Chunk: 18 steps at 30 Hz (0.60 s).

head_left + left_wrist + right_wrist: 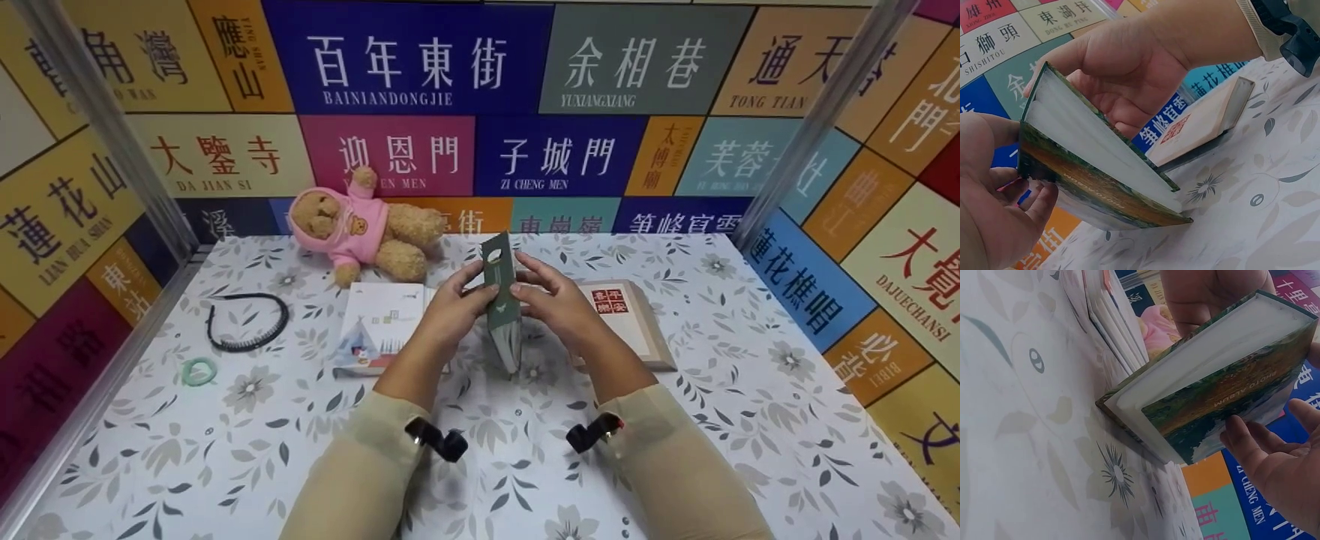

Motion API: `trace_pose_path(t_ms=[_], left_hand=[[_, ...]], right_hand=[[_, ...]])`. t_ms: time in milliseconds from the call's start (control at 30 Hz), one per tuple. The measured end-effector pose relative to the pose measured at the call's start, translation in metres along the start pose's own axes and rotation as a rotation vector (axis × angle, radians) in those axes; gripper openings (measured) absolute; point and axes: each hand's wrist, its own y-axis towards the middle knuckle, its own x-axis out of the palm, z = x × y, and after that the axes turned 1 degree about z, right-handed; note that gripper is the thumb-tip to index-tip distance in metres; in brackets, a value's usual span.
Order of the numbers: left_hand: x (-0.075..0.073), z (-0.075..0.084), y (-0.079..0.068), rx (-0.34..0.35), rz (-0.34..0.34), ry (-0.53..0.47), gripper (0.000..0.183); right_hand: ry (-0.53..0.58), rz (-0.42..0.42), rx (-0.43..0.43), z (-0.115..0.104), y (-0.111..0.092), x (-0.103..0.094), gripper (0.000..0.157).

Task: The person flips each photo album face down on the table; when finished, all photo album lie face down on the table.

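Observation:
A photo album [501,292] with a dark green spine stands upright at the middle of the table, its spine facing the head camera. My left hand [459,296] grips it from the left, with the thumb on the spine. From the other side my right hand [556,300] holds it, thumb at the spine and fingers along the cover. In the right wrist view the words PHOTO ALBUM show on the landscape cover [1224,399]. The covers spread a little around the white pages [1092,129] in the left wrist view, and the lower corners are close to the tablecloth.
Left of the album lies a white book [379,322] with a tent picture; at right, a beige book [634,326] with a red stamp. Behind sits a teddy bear [367,232] in a pink hoodie. A black headband [281,322] and a green ring [198,372] lie left.

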Motion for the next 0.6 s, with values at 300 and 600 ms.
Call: trace_pose_path(t_ms=[300, 600], left_hand=[[0.0008, -0.0087, 0.0031, -0.068, -0.049, -0.101, 0.061], [0.0003, -0.0097, 0.0009, -0.052, -0.020, 0.002, 0.059]], right_hand=[[-0.012, 0.011, 0.006, 0.0025, 0.0010, -0.0010, 0.065], [0.015, 0.044, 0.042, 0.0026, -0.0015, -0.0010, 0.054]])
